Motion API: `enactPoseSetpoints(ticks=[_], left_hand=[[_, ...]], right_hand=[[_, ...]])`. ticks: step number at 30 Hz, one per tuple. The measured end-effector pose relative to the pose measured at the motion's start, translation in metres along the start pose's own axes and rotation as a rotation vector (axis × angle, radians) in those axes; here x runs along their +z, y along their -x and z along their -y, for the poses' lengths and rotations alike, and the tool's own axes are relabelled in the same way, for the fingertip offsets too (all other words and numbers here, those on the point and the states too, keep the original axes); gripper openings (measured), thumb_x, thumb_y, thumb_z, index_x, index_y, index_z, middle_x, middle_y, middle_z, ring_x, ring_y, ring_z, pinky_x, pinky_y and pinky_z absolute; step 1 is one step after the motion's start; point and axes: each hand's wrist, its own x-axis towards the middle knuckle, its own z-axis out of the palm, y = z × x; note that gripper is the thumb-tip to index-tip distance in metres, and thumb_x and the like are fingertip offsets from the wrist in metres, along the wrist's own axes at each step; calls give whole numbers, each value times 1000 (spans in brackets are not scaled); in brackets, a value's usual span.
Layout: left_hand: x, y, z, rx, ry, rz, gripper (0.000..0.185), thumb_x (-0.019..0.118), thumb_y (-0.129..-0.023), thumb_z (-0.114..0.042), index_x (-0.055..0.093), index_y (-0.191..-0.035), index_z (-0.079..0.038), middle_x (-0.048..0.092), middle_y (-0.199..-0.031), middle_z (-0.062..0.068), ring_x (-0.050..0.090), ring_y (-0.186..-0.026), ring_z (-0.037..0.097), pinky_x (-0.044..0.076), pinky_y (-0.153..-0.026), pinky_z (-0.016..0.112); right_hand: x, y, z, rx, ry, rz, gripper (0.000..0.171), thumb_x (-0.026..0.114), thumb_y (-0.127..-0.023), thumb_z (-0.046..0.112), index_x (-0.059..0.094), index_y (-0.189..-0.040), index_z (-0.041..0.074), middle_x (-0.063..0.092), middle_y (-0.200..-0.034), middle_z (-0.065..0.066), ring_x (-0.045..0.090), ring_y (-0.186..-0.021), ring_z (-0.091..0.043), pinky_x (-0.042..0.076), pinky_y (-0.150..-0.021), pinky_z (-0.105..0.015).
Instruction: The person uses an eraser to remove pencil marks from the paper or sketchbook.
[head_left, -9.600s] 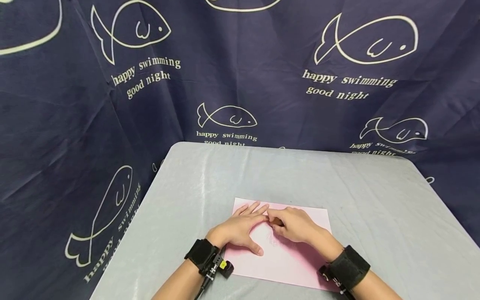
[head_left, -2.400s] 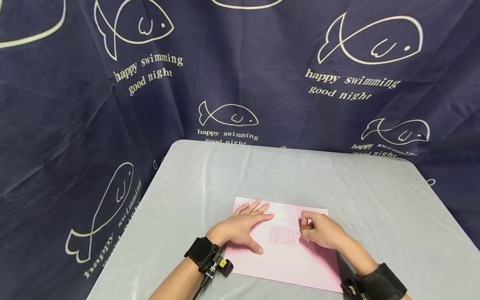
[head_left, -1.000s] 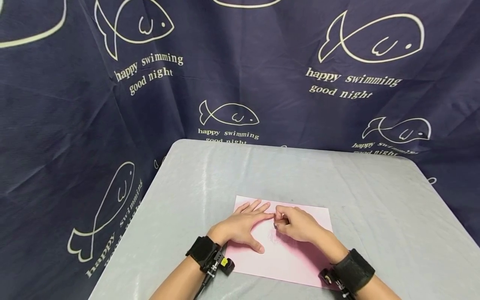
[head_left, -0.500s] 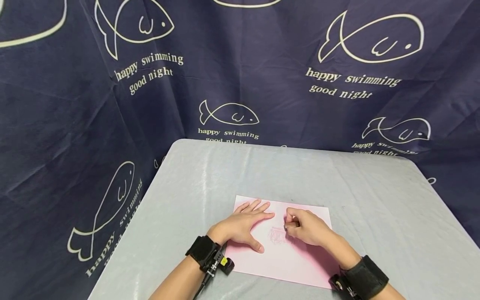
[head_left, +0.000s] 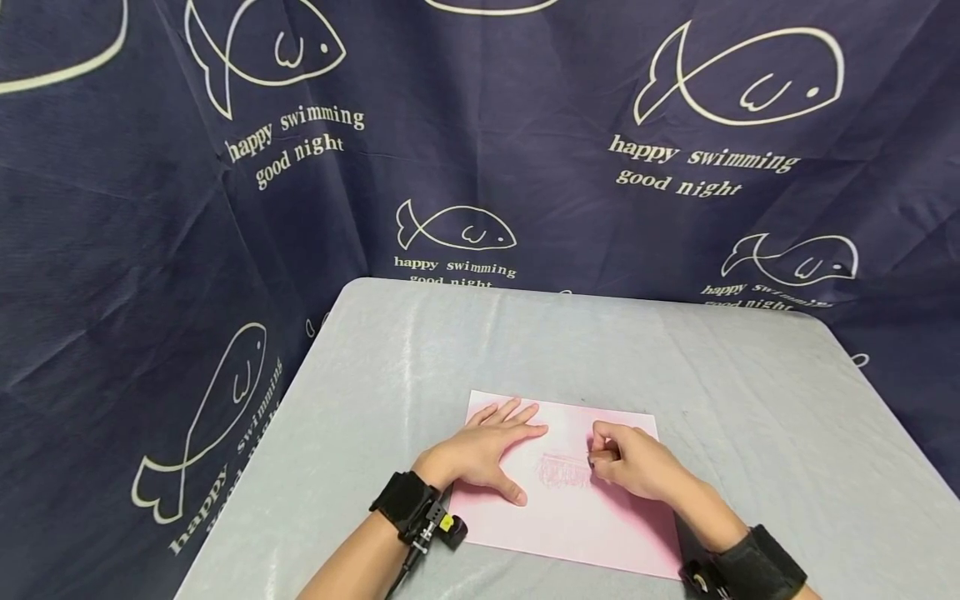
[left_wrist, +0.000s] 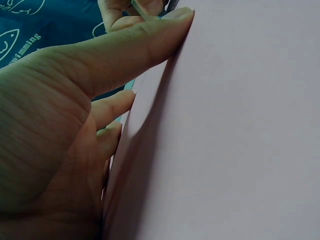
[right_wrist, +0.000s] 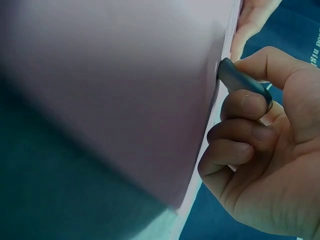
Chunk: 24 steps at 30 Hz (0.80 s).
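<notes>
Nearest the camera: both forearms come in from the bottom edge, each with a black wrist strap; the right strap is cut off by the frame.

Left hand [head_left: 480,454] lies flat on the pink paper [head_left: 570,521], fingers straight and spread, thumb out to the side. It presses down on the sheet's left part. The left wrist view confirms it: thumb and palm flat against the paper, no curl.

Right hand [head_left: 637,467] has its fingers curled, pinching a short dark crayon-like stick [right_wrist: 242,82]. In the right wrist view the tip touches the paper. In the head view the stick is almost fully hidden by the fingers; only a small brownish bit shows at the fingertips. Its true colour is hard to call: the wrist view renders it grey-blue.

Between the hands, on the paper: a faint reddish scribble patch [head_left: 562,472]. What it depicts is not readable.

The paper lies flat on the grey desk [head_left: 420,350], near its front edge. The sheet's lower right corner is hidden by the right forearm.

Behind the desk: a navy curtain [head_left: 525,125] with white fish outlines and the words "happy swimming good night"; some prints are cut off at the desk edge and frame borders.
</notes>
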Motion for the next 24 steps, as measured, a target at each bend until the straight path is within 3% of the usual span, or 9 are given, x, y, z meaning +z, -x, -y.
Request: enactPoseSetpoints(ticks=[10,18,24], left_hand=[[0,0,-1,-2,3,2,104,87,-71,-54,37,-159,-35,10,-174,-10,-2,-162,16,2,-132,44],[-1,1,-3,1,10,-2,103,88,-71,-54,38,-159,-34,12,-173,-10,-1,-162,16,3,-132,44],[-1,1,-1,2,8,-4,104,87,-71,-54,37,-159,-34,11,-173,-10,-1,-162,17,2,-132,45]], right_hand=[[-6,9,-7,32,-20,7,25,68,-80,2,50,-78,20,50,-62,15,40,-55,2,27,-53,-17],[-9,10,-10,14,-24,29,24,66,-78,1,50,-78,19,43,-62,15,38,-55,3,27,-52,-17],[-12,4,-4,26,47,57,21,66,-82,6,50,-79,20,42,-63,14,40,-57,0,29,-53,-18]])
